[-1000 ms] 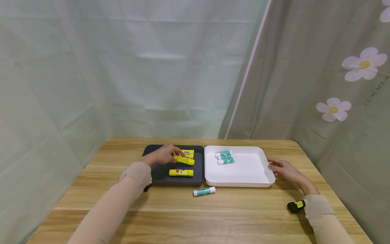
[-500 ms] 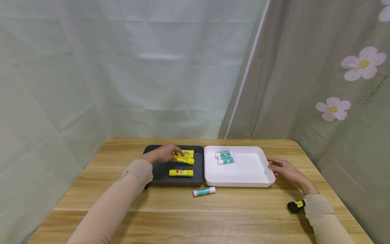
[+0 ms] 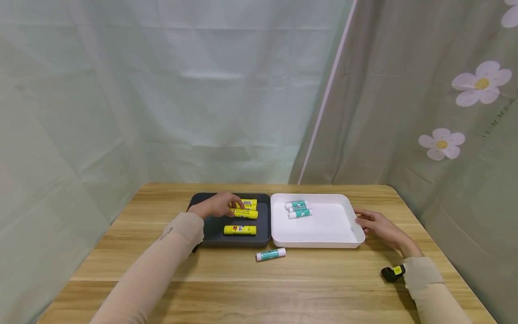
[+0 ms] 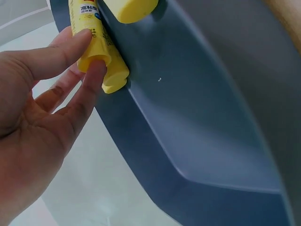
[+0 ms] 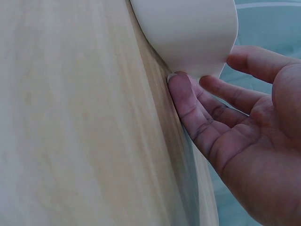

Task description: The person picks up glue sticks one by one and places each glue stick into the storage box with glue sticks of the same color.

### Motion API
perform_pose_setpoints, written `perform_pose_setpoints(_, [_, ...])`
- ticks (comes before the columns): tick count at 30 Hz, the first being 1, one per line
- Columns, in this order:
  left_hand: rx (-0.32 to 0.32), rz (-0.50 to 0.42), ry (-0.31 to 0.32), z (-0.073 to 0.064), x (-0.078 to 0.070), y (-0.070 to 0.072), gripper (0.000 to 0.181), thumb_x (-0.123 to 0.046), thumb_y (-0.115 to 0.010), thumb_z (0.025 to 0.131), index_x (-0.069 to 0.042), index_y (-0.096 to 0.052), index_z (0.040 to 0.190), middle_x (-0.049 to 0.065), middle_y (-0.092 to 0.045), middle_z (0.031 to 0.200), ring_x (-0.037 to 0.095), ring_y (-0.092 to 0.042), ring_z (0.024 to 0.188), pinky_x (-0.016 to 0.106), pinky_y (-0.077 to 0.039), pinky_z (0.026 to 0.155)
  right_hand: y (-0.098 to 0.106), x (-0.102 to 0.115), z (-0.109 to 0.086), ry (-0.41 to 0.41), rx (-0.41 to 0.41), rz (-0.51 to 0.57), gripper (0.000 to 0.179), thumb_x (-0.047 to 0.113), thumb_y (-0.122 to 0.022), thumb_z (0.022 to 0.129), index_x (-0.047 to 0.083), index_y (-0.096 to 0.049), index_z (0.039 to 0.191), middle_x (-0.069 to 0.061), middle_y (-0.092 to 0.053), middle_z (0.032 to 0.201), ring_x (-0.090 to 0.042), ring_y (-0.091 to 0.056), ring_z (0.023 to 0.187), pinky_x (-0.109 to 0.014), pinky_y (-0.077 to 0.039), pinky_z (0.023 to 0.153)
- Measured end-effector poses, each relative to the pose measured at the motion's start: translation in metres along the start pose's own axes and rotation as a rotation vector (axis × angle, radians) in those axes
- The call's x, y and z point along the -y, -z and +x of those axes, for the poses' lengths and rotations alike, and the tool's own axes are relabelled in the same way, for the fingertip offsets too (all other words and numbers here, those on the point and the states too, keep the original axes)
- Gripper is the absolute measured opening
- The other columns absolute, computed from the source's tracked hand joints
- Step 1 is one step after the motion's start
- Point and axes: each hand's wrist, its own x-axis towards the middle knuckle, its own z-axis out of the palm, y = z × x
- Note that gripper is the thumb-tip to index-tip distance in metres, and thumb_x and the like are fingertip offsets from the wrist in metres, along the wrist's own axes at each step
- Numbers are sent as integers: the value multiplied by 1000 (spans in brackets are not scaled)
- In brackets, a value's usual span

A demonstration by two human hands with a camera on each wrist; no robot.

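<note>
My left hand [image 3: 218, 204] reaches into the dark grey tray [image 3: 265, 238] and pinches a yellow glue stick [image 3: 248, 213] between thumb and fingertips. In the left wrist view the held glue stick [image 4: 90, 28] lies close against another yellow glue stick [image 4: 114, 70] along the tray wall. A separate yellow glue stick [image 3: 240, 230] lies nearer the front of this tray. At the right end of the white tray [image 3: 332, 229], my right hand [image 3: 378, 226] touches the outer side with loosely extended fingers; in the right wrist view its fingertips [image 5: 181, 87] meet the tray's corner near the tabletop.
Three white-and-green glue sticks [image 3: 299, 209] lie at the back left of the white tray. Another white-and-green glue stick [image 3: 270, 254] is on the wooden table [image 3: 283, 292] in front of the trays. The two trays stand side by side. A curtain [image 3: 243, 112] hangs behind the table.
The yellow glue stick in my left hand has turned slightly and now lies closer in line with those behind it. My right hand has stayed at the white tray.
</note>
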Motion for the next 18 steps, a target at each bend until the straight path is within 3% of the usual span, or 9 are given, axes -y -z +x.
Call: perform_pose_setpoints(18, [-12,-17,48,0,0,-6,40,9,-71,93,-16,-73,124,11,-67,119,27,-64,108,42,-58,90,0,0,1,-15,-13,-22,67,24,-57,108,-12,-29,157,-33,-51,142,-13,-62,103,-26,-55,85])
